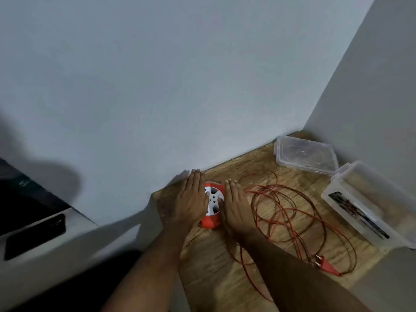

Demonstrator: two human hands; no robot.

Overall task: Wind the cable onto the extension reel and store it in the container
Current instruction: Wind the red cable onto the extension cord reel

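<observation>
A red extension reel with a white spoked face stands on the wooden table near the wall. My left hand lies flat against its left side, fingers straight and pointing away from me. My right hand lies flat against its right side, thumb touching the white face. The red cable sprawls in loose loops to the right of the reel. Its red plug rests near the table's front right edge. A clear plastic container stands open at the far right.
The container's clear lid lies in the back corner where the two grey walls meet. A black phone rests on a white surface to the left. The wooden table ends close to my forearms.
</observation>
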